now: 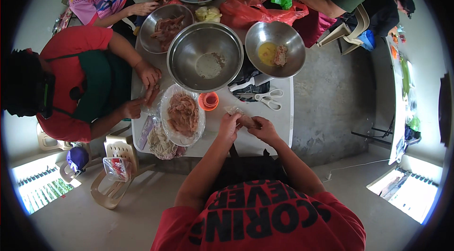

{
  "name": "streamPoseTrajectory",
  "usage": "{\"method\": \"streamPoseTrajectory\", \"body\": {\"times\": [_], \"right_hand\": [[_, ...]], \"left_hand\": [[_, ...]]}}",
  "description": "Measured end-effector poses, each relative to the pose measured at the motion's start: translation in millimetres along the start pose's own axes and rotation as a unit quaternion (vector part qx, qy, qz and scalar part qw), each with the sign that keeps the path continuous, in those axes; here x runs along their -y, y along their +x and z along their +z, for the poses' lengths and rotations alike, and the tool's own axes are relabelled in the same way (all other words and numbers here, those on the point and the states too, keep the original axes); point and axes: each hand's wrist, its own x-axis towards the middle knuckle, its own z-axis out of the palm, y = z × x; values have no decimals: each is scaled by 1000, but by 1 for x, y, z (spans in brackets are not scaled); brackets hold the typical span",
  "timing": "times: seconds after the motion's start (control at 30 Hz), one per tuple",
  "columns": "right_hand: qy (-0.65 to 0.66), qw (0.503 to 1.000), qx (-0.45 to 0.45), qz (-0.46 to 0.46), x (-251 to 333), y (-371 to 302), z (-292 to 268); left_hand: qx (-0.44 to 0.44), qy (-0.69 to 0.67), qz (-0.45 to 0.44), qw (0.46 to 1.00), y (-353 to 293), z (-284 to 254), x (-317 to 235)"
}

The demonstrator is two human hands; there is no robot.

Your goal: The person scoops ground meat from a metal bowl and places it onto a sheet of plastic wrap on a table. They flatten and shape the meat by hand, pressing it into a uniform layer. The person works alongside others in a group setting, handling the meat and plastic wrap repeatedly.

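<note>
Close to the table's near edge, my left hand [229,127] and my right hand [265,132] pinch the two ends of a plastic-wrapped meat roll [245,120]. Clear plastic film sticks out past its far left end. Left of my hands, a plastic-lined plate [165,109] carries a heap of pinkish-brown meat strips [183,114]. An orange cup [208,101] stands between that plate and my left hand. Beyond my right hand lie white-handled scissors [270,99] and a knife with a white handle [242,85].
A large steel bowl [176,43] with a little residue is straight ahead. Another steel bowl [295,38] holds yellow liquid and ground meat; a bowl of meat [150,20] stands left. A red plastic bag [236,10] lies beyond. Co-workers stand around the table; one at left handles a similar roll.
</note>
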Motion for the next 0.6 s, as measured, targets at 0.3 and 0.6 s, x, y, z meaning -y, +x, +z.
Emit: {"method": "streamPoseTrajectory", "body": {"times": [0.3,0.6], "right_hand": [[-143,987,-44,-58,-13,18,6],[-200,944,-154,-215,-3,9,-7]], "left_hand": [[-61,44,77,994,-23,9,3],[-393,218,422,787,-18,-28,-148]]}}
